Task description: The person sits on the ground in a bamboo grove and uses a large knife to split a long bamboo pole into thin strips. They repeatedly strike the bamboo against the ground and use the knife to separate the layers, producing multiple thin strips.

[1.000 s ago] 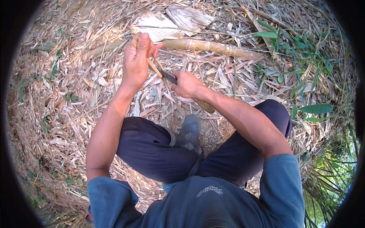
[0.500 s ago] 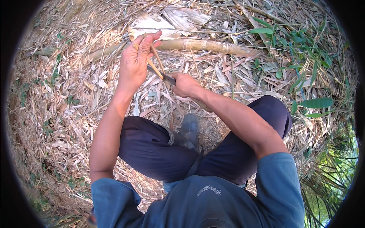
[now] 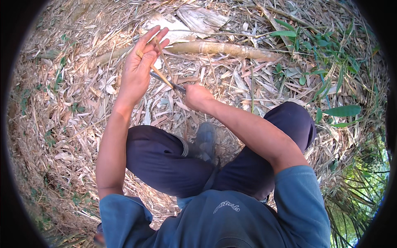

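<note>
My left hand (image 3: 138,72) is raised, with its fingers partly spread and its thumb pressing a thin tan stick (image 3: 162,76) that looks like bamboo. A second thin strip (image 3: 163,55) runs beside it, past the fingertips; whether the two are joined at the lower end I cannot make out. In my right hand (image 3: 198,97) is a knife, its handle mostly hidden in the fist. The dark knife blade (image 3: 156,76) points up and left, against or just behind the stick's lower part.
A thick bamboo pole (image 3: 223,49) lies across the ground beyond my hands, near pale dry sheaths (image 3: 202,20). Dry leaves (image 3: 74,136) cover the ground. Green plants (image 3: 331,58) grow on the right. My bent legs and a boot (image 3: 206,138) are below my hands.
My left hand has moved slightly left, and its fingers have opened out from a tighter pinch. The stick has shifted with it. My right hand has moved a little left and down with the knife.
</note>
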Demonstrator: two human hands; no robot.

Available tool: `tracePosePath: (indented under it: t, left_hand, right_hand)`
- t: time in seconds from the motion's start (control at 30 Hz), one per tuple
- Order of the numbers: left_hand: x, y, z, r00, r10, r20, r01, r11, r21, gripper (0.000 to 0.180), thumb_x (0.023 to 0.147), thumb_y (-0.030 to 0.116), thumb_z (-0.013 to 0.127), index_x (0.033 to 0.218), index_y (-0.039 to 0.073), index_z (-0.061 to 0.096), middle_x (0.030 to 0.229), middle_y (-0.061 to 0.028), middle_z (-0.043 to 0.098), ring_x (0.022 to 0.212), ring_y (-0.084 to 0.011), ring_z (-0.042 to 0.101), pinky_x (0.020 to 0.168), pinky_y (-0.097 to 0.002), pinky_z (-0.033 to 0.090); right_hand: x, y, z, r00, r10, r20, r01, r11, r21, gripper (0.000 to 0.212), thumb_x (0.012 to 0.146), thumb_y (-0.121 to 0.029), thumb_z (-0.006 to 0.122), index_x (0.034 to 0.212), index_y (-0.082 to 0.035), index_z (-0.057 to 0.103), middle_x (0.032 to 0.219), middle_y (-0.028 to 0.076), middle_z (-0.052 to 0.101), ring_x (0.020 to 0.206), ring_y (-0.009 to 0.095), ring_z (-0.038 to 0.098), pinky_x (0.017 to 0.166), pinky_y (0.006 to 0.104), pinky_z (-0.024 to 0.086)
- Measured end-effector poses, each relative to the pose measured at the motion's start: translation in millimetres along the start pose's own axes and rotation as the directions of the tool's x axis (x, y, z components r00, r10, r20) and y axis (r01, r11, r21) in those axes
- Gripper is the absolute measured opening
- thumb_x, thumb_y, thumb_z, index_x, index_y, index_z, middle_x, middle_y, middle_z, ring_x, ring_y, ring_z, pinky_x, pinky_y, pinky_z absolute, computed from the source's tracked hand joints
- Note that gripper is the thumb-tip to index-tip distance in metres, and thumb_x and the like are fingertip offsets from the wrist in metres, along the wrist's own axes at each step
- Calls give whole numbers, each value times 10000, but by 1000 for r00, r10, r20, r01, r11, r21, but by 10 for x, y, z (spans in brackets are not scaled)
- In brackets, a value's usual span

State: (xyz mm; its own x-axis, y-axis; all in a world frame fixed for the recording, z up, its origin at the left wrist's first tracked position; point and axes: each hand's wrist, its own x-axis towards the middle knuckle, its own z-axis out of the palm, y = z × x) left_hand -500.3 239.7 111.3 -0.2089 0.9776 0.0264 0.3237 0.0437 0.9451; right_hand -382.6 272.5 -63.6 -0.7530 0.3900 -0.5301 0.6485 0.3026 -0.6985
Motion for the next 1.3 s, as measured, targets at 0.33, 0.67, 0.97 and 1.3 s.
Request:
tracePosePath:
  t: [0.33, 0.67, 0.97, 1.3]
  left_hand:
    - [-21, 15, 139, 998, -51, -28, 49, 997, -66, 458, 1076, 118, 324, 1524, 30, 362, 1518, -163, 489, 1406, -280, 470, 1198, -419, 323]
    - [53, -25, 126, 987, -77, -144, 73, 997, -33, 424, 1057, 76, 333, 1464, 43, 449, 1389, -129, 575, 1330, -228, 527, 1125, -382, 395]
    - [85, -185, -34, 933, 45, -356, -19, 997, 76, 461, 943, 31, 384, 1364, 67, 568, 1251, -104, 571, 1217, -198, 526, 1014, -321, 425]
    - [3, -370, 77, 869, 301, -392, -217, 945, 244, 263, 878, -42, 422, 1026, 31, 628, 979, -33, 563, 856, -140, 517, 767, -295, 430]
  right_hand:
    - [-69, 38, 18, 1000, 27, -6, -27, 999, -19, 357, 862, -71, 575, 1203, -39, 676, 1165, 199, 707, 1054, 345, 706, 910, 435, 575]
    - [120, 228, -91, 996, -2, 88, 2, 1000, 7, 358, 860, -171, 576, 1134, 42, 660, 1017, 276, 709, 974, 347, 717, 853, 430, 577]
    - [-281, 12, -34, 996, 43, -77, -39, 998, 51, 302, 895, -56, 544, 1121, 73, 696, 1116, 288, 697, 1070, 400, 692, 906, 472, 574]
    - [-590, 54, -168, 996, 72, -46, -72, 997, 9, 314, 900, -42, 508, 1164, 66, 640, 1014, 309, 696, 983, 432, 702, 865, 508, 577]
